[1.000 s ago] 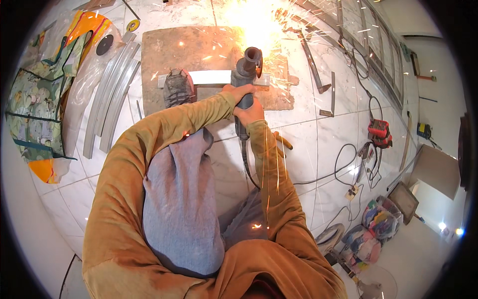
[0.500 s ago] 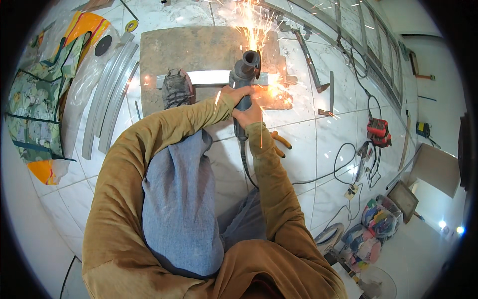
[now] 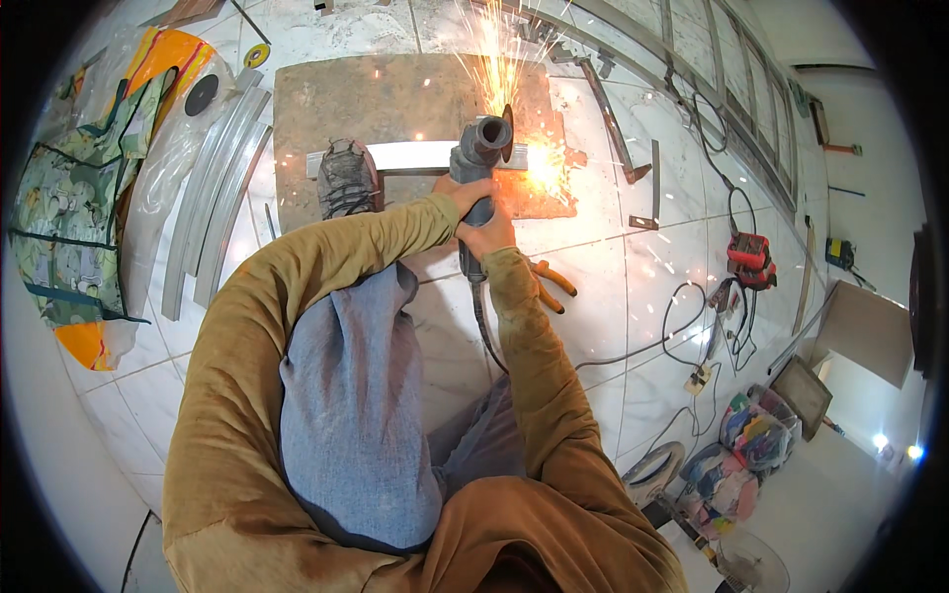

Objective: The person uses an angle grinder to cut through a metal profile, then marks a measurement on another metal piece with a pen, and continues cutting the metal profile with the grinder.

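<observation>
An angle grinder [image 3: 476,148] with its disc upright spits sparks away from me and to the right. My left hand [image 3: 462,191] wraps round its body, and my right hand [image 3: 484,233] grips it lower down, near the cord. Beneath the grinder a light metal strip [image 3: 415,155] lies across a stained brown board [image 3: 331,94]. My shoe [image 3: 346,176] rests on the left part of that strip. Orange-handled pliers [image 3: 554,287] lie beside my right wrist. Where the disc meets the metal is hidden by the tool and sparks.
Metal profiles [image 3: 213,198] and a camouflage bag [image 3: 69,227] lie left. A metal frame [image 3: 751,119], an angle bar [image 3: 623,138], cords and a red power unit [image 3: 749,259] lie right. Bagged items [image 3: 756,425] sit at the lower right.
The grinder and both hands have moved slightly toward me and left. The large white burst of sparks has shrunk to a narrower spray, with a glow over the board's right part.
</observation>
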Action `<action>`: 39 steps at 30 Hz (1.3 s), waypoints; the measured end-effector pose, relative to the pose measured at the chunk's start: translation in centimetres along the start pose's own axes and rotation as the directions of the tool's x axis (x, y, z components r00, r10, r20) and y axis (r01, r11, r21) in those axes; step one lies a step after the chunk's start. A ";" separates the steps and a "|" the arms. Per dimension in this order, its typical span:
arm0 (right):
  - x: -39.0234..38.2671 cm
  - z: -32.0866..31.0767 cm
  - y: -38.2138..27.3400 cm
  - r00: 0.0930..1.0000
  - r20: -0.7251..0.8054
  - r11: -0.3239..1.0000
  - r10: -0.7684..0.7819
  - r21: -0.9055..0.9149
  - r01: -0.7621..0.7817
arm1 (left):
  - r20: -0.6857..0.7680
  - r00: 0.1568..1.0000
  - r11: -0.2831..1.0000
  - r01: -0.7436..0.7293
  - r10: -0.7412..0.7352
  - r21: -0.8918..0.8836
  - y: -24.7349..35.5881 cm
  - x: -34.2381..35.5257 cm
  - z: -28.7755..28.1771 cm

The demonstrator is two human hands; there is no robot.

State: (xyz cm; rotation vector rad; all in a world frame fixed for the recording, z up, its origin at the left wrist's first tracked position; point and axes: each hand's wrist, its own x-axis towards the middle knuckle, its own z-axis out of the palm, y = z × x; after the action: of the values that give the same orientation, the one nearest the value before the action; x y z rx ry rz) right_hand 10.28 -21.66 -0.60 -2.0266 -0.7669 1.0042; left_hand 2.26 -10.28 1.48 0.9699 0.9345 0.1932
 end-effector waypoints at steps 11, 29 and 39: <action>0.3 0.3 1.1 0.999 -0.032 1.000 -0.022 -0.003 0.021 | -0.037 0.999 1.000 0.001 -0.001 0.010 -0.5 0.5 0.0; -1.3 0.5 -0.5 0.997 -0.068 0.998 -0.042 -0.042 0.039 | -0.090 0.996 0.999 -0.003 0.007 0.051 -0.3 -0.6 -0.1; -0.6 1.2 1.0 0.989 -0.083 0.993 -0.119 -0.021 0.117 | -0.057 0.995 0.997 -0.078 0.079 0.021 -2.4 0.5 -0.4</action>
State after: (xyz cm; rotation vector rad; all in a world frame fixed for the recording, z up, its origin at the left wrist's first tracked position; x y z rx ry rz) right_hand 9.11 -22.29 -1.71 -1.9990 -0.8423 0.8433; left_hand 1.64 -11.12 -0.76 1.0237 0.9530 0.2811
